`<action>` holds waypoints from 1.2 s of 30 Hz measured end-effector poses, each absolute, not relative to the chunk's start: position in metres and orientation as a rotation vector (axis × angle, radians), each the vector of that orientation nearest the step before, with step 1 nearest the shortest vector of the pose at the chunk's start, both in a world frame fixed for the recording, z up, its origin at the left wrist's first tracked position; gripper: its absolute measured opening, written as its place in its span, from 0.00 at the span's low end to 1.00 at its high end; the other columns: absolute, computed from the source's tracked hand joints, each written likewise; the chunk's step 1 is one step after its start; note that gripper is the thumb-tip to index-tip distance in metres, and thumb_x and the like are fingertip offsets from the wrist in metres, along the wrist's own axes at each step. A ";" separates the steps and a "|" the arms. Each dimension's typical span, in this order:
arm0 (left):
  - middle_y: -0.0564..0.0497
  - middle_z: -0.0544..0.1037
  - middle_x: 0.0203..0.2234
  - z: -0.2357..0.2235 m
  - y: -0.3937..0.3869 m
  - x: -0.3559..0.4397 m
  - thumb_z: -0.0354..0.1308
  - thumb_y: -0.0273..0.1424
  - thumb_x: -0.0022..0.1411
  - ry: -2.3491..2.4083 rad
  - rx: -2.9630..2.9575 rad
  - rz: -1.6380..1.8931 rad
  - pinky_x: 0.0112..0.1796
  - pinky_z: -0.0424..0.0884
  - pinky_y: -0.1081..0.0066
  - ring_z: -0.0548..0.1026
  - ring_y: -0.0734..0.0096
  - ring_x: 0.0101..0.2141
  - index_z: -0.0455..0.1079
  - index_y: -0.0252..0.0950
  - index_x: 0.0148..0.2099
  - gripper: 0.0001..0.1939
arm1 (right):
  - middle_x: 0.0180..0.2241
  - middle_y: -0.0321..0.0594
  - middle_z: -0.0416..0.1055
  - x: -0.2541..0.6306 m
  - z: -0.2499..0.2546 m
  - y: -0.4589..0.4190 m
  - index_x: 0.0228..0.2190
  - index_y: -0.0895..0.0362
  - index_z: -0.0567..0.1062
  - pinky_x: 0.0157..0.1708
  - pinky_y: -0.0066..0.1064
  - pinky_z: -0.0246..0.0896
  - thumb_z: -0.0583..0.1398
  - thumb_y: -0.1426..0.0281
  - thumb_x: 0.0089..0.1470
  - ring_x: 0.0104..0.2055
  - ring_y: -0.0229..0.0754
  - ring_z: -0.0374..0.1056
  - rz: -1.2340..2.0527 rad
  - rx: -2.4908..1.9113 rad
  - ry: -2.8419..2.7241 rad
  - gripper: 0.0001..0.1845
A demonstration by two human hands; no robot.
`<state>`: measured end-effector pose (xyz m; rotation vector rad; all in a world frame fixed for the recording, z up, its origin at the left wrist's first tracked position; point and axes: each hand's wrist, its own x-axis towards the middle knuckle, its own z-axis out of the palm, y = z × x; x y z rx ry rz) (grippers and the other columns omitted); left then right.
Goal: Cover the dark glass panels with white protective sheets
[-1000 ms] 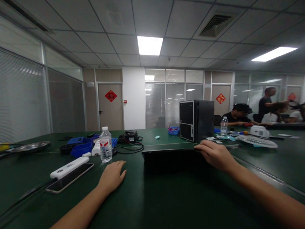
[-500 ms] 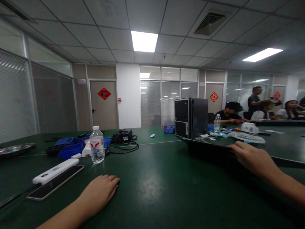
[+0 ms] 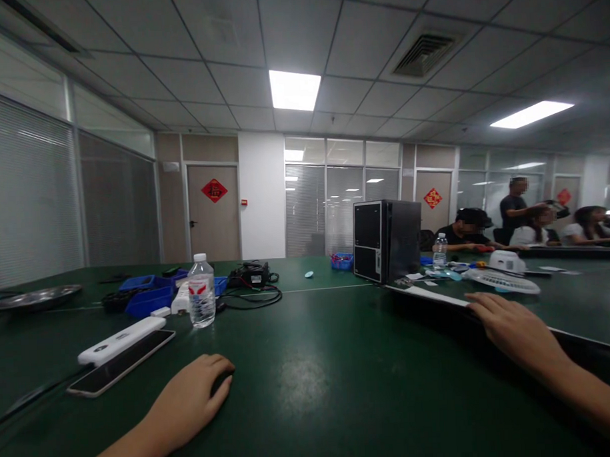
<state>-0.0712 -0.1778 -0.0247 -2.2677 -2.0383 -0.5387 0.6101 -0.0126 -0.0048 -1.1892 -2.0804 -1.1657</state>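
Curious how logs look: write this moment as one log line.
left hand: on green table | right hand: holding thin dark panel | computer tower: upright | water bottle: upright

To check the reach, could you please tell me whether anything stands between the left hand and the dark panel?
Nothing visible does: only green tabletop shows between the left hand and the dark panel, whose edge the right hand holds. The bottle stands beyond the left hand, off that path.
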 end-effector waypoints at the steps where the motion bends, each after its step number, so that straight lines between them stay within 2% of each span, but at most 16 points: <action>1: 0.47 0.81 0.51 -0.025 -0.178 -0.072 0.49 0.44 0.69 -2.051 -2.261 -0.554 0.54 0.72 0.56 0.77 0.56 0.53 0.78 0.45 0.53 0.21 | 0.56 0.54 0.74 0.601 0.000 -0.017 0.48 0.56 0.79 0.47 0.54 0.70 0.53 0.77 0.52 0.55 0.62 0.72 -1.173 -1.184 -2.076 0.24; 5: 0.48 0.81 0.51 -0.027 -0.178 -0.073 0.50 0.45 0.69 -2.073 -2.252 -0.601 0.55 0.71 0.56 0.77 0.56 0.53 0.78 0.45 0.53 0.20 | 0.58 0.55 0.73 0.554 0.015 -0.047 0.49 0.57 0.78 0.49 0.57 0.68 0.53 0.77 0.52 0.55 0.64 0.71 -1.188 -1.131 -2.074 0.25; 7: 0.47 0.81 0.50 -0.028 -0.178 -0.073 0.50 0.46 0.69 -2.085 -2.248 -0.624 0.54 0.72 0.56 0.77 0.55 0.52 0.78 0.45 0.53 0.21 | 0.56 0.55 0.75 0.525 0.016 -0.071 0.49 0.56 0.78 0.46 0.54 0.70 0.53 0.77 0.51 0.52 0.62 0.73 -1.200 -1.091 -2.087 0.25; 10: 0.47 0.82 0.49 -0.028 -0.179 -0.072 0.46 0.50 0.71 -2.082 -2.258 -0.672 0.54 0.73 0.56 0.78 0.55 0.52 0.79 0.45 0.52 0.24 | 0.42 0.50 0.81 0.477 0.006 -0.113 0.47 0.53 0.78 0.36 0.45 0.72 0.53 0.78 0.50 0.38 0.54 0.77 -1.147 -0.925 -2.138 0.25; 11: 0.47 0.82 0.49 -0.028 -0.180 -0.072 0.44 0.51 0.72 -2.073 -2.263 -0.692 0.55 0.72 0.56 0.78 0.55 0.52 0.79 0.45 0.52 0.26 | 0.40 0.48 0.82 0.460 0.001 -0.128 0.47 0.52 0.77 0.35 0.44 0.72 0.54 0.78 0.49 0.37 0.52 0.77 -1.099 -0.855 -2.165 0.25; 13: 0.47 0.82 0.50 -0.029 -0.181 -0.073 0.41 0.52 0.73 -2.049 -2.266 -0.743 0.56 0.72 0.54 0.78 0.55 0.53 0.78 0.45 0.53 0.28 | 0.42 0.47 0.82 0.429 -0.008 -0.155 0.49 0.53 0.76 0.35 0.42 0.71 0.54 0.79 0.49 0.38 0.51 0.78 -1.014 -0.714 -2.210 0.27; 17: 0.48 0.78 0.59 -0.032 -0.185 -0.077 0.40 0.54 0.72 -1.966 -2.279 -0.860 0.62 0.67 0.50 0.73 0.53 0.60 0.74 0.46 0.60 0.30 | 0.45 0.39 0.82 0.380 -0.018 -0.184 0.47 0.54 0.76 0.35 0.38 0.71 0.53 0.78 0.56 0.40 0.46 0.78 -0.926 -0.612 -2.293 0.20; 19: 0.52 0.73 0.64 -0.033 -0.188 -0.079 0.37 0.55 0.73 -1.916 -2.317 -0.904 0.65 0.63 0.49 0.68 0.55 0.64 0.71 0.49 0.64 0.31 | 0.46 0.37 0.82 0.365 -0.021 -0.186 0.46 0.55 0.76 0.36 0.36 0.70 0.53 0.76 0.61 0.42 0.44 0.77 -0.886 -0.528 -2.347 0.16; 22: 0.58 0.63 0.70 -0.031 -0.192 -0.081 0.35 0.55 0.73 -1.850 -2.453 -0.950 0.68 0.57 0.48 0.62 0.57 0.69 0.65 0.56 0.67 0.31 | 0.49 0.39 0.81 0.350 -0.021 -0.179 0.49 0.57 0.75 0.40 0.36 0.69 0.51 0.72 0.66 0.46 0.44 0.76 -0.788 -0.397 -2.434 0.16; 24: 0.59 0.58 0.72 -0.028 -0.193 -0.082 0.36 0.55 0.72 -1.836 -2.583 -0.889 0.69 0.54 0.48 0.58 0.55 0.70 0.61 0.58 0.69 0.30 | 0.51 0.39 0.79 0.344 -0.017 -0.171 0.50 0.56 0.75 0.43 0.35 0.68 0.52 0.69 0.68 0.48 0.44 0.75 -0.624 -0.366 -2.571 0.15; 27: 0.57 0.59 0.72 -0.023 -0.193 -0.081 0.44 0.56 0.70 -1.871 -2.727 -0.669 0.69 0.53 0.47 0.56 0.51 0.71 0.62 0.58 0.69 0.30 | 0.47 0.36 0.80 0.342 -0.003 -0.145 0.47 0.51 0.76 0.45 0.34 0.67 0.54 0.64 0.68 0.45 0.42 0.75 -0.320 -0.404 -2.810 0.13; 30: 0.55 0.59 0.72 -0.020 -0.193 -0.081 0.53 0.58 0.66 -1.903 -2.785 -0.540 0.68 0.53 0.44 0.55 0.47 0.71 0.63 0.59 0.68 0.32 | 0.48 0.40 0.79 0.355 0.014 -0.097 0.52 0.50 0.75 0.51 0.36 0.64 0.54 0.60 0.67 0.50 0.45 0.73 -0.252 -0.713 -2.793 0.17; 31: 0.56 0.57 0.73 -0.019 -0.193 -0.081 0.56 0.58 0.64 -1.906 -2.805 -0.505 0.68 0.52 0.43 0.54 0.46 0.72 0.61 0.60 0.69 0.34 | 0.51 0.40 0.78 0.364 0.018 -0.077 0.53 0.49 0.75 0.54 0.36 0.63 0.54 0.60 0.67 0.53 0.45 0.72 -0.275 -0.876 -2.730 0.18; 34: 0.57 0.50 0.75 -0.015 -0.197 -0.079 0.63 0.62 0.54 -1.892 -2.848 -0.465 0.69 0.47 0.42 0.48 0.43 0.73 0.56 0.61 0.71 0.46 | 0.54 0.49 0.75 0.406 0.019 -0.019 0.54 0.55 0.76 0.59 0.43 0.60 0.53 0.64 0.65 0.56 0.51 0.70 -0.330 -1.195 -2.566 0.20; 36: 0.57 0.48 0.75 -0.011 -0.199 -0.077 0.66 0.64 0.48 -1.871 -2.865 -0.457 0.69 0.43 0.41 0.46 0.42 0.73 0.55 0.61 0.72 0.51 | 0.60 0.56 0.70 0.443 0.010 0.009 0.57 0.58 0.74 0.64 0.51 0.53 0.53 0.64 0.64 0.63 0.57 0.63 -0.358 -1.446 -2.413 0.24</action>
